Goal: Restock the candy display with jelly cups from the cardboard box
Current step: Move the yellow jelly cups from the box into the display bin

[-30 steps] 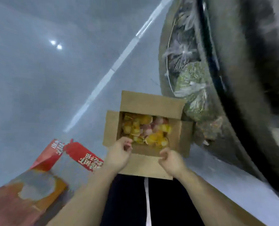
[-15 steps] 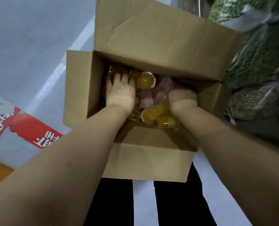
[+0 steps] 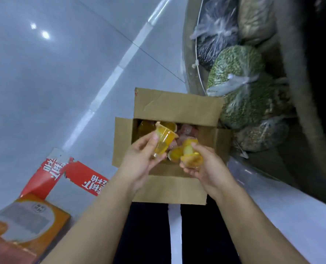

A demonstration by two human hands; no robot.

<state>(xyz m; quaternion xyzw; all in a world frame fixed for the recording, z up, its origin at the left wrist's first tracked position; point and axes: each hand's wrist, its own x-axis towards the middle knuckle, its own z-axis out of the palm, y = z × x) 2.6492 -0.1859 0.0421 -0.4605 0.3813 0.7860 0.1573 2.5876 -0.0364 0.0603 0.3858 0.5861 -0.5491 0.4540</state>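
Both your hands hold jelly cups above the open cardboard box (image 3: 174,109) on the floor: left hand (image 3: 139,161) pinching a yellow cup (image 3: 163,141), right hand (image 3: 206,168) gripping an orange cup (image 3: 191,159).

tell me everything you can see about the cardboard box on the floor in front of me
The cardboard box is plain brown corrugated card, standing upright on the grey floor with all four top flaps folded open. The far flap is creased and stands up. Inside lie yellow and pink jelly cups. A green bagged good sits close to its right side. The left hand and right hand each hold yellow cups above the opening; whether they touch the box is unclear.
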